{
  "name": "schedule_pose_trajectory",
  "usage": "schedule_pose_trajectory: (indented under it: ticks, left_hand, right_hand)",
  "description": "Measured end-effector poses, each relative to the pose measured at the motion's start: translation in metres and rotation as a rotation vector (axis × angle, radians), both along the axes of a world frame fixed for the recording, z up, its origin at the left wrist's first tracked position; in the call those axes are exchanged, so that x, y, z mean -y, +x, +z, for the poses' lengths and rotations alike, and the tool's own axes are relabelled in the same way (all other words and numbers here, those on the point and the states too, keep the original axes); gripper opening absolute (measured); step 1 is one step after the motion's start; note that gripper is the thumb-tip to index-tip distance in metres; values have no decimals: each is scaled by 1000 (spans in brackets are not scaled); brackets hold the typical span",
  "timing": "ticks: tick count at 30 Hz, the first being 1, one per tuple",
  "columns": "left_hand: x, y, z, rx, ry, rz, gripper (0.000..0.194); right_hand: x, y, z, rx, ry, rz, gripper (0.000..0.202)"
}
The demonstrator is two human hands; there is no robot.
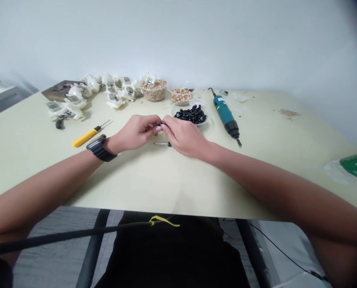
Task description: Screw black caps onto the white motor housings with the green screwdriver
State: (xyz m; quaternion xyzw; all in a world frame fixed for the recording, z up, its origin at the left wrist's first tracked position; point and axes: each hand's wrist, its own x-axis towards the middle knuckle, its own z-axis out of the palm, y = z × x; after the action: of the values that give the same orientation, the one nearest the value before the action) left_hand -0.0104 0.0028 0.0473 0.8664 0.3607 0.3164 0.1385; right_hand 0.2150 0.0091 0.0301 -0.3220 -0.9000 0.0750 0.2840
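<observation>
My left hand (139, 132) and my right hand (184, 135) meet above the middle of the table, fingertips together. Pinched between them is a small black part (160, 124), mostly hidden by the fingers. Just behind my right hand stands a clear bowl (205, 121) with several black parts (193, 114). Beneath the hands lies a small screwdriver (162, 143), its dark green handle partly covered by my right hand. A yellow-handled screwdriver (85, 137) rests to the left of my left hand.
White plastic assemblies (73, 105) fill the back left. Two tubs of small fasteners, one left (153, 93) and one right (181, 96), stand at the back. A teal power screwdriver (224, 114) lies right of the bowl. Green-labelled plastic (356, 166) is at the right edge.
</observation>
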Motion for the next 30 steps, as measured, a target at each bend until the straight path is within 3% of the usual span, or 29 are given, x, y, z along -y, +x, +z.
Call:
schedule_pose_trajectory:
  ticks: [6, 12, 14, 17, 19, 20, 22, 24, 27, 30]
  left_hand:
    - [-17, 3, 9, -68, 38, 21, 10]
    - [-6, 7, -4, 15, 175, 126, 5]
    - [-4, 5, -10, -30, 289, 138, 9]
    - [-2, 0, -15, -130, 443, 142, 12]
    - [-1, -2, -16, -164, 479, 129, 14]
    - [0, -2, -15, -158, 458, 122, 14]
    - [4, -1, -12, -102, 351, 118, 13]
    - [7, 2, -7, -25, 180, 106, 7]
    - [12, 6, 1, 98, -122, 21, 23]
    - [13, 7, 5, 197, -438, -59, 34]
  right_hand:
    - [-5, -6, -1, -24, -21, -44, 25]
    - [-4, -11, -5, -255, -167, 15, 34]
    - [-2, -15, -4, -338, -323, 21, 37]
    - [2, -18, 0, -445, -750, 47, 38]
    - [3, -18, 2, -489, -1011, 82, 36]
    - [4, -18, 3, -495, -1058, 94, 35]
    - [5, -15, 2, -494, -944, 86, 37]
    - [6, -12, 0, -477, -659, 58, 39]
    - [6, -5, -6, -394, -300, 101, 34]
    - [3, 1, -13, -295, -72, 192, 29]
